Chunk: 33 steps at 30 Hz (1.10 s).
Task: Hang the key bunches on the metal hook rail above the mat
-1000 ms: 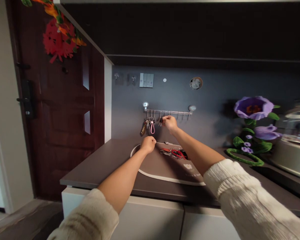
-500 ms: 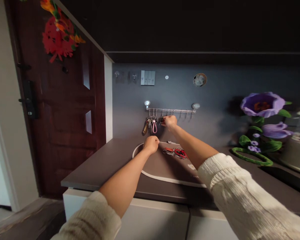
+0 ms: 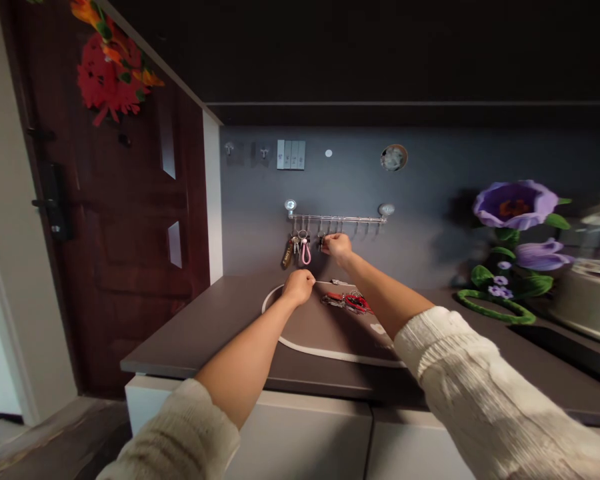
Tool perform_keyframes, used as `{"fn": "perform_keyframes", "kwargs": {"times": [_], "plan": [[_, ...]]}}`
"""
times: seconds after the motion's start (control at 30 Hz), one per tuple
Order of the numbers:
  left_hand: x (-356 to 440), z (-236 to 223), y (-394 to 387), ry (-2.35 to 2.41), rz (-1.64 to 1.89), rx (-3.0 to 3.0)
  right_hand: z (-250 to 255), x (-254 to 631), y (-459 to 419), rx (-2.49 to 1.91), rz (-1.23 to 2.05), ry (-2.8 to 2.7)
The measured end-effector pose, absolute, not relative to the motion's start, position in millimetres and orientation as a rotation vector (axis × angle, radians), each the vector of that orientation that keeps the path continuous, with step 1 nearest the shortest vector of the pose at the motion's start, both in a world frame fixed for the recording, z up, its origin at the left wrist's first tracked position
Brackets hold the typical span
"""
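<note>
My right hand (image 3: pixel 338 247) is at the metal hook rail (image 3: pixel 337 219) on the wall, its fingertips pinched at a small bunch of keys (image 3: pixel 321 241) under one hook. Left of it, more keys (image 3: pixel 296 244) hang with a brown tag (image 3: pixel 287 254) and a pink loop strap (image 3: pixel 306 253). My left hand (image 3: pixel 299 287) is closed, low in front of the rail and over the far part of a mat (image 3: pixel 325 343); anything inside its fingers is hidden. On the mat, between my forearms, lies a pile of keys with red parts (image 3: pixel 347 302).
A dark cabinet (image 3: pixel 380 53) overhangs the counter (image 3: pixel 195 327). At right stand purple knitted-looking flowers (image 3: pixel 516 203) and a pale round object with a clear top (image 3: pixel 587 293). A dark red door (image 3: pixel 125 267) is at left. Switches (image 3: pixel 291 155) sit above the rail.
My view has shifted slightly, so the scene sits a little further left. My right hand stays at the same hook, with more of the keys beside its fingertips showing. My left hand is still closed.
</note>
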State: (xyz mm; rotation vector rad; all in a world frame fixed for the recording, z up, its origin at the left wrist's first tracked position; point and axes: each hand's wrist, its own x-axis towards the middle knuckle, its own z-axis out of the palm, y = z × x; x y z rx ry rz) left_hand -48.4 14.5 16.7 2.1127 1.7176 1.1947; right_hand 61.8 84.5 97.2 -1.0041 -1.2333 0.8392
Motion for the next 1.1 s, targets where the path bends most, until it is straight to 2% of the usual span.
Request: {"fn": "perform_keyframes", "kwargs": {"times": [0.47,0.73,0.97,1.1], "plan": [[-51,21,9,1.522,1.273,2.159,95,83,43,-0.953,0.920,-1.334],[-48,23,1,1.462,1.184,2.215,68,97,2,-0.959,0.989,-1.342],[-48,18,1,1.484,1.105,2.318,29,114,-15,-1.053,0.867,-1.448],[-47,12,2,1.490,1.039,2.392,14,119,-18,-1.165,0.643,-1.674]]}}
